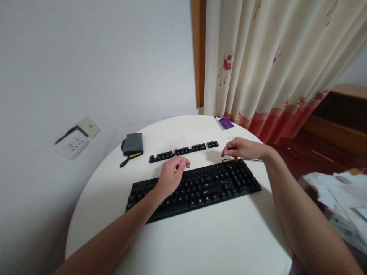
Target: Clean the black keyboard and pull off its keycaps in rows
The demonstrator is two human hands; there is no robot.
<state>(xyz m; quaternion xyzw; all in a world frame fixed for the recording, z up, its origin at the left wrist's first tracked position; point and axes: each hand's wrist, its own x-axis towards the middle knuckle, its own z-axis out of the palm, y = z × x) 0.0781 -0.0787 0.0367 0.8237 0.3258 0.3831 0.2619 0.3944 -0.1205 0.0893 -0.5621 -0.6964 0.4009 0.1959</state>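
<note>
A black keyboard (pixel 206 185) lies across the white table, bare of keycaps along much of its top row. My left hand (pixel 172 173) hovers over its upper middle part, fingers curled and the thumb against the index finger; what they hold, if anything, is hidden. At the keyboard's upper right corner, my right hand (pixel 236 148) pinches a small black thing, mostly covered by the fingers. Thin bent wires (pixel 231 137) show just beyond that hand; I cannot tell whether they join what it holds. Behind the keyboard stands a row of loose black keycaps (pixel 179 151).
A grey pouch (pixel 133 144) with a black loop sits at the table's left. Toward the back are a purple cloth (pixel 226 123) and a thin stick (pixel 219 123). The keyboard's cable (pixel 252 160) runs off right. Papers (pixel 338 191) lie beyond the right edge.
</note>
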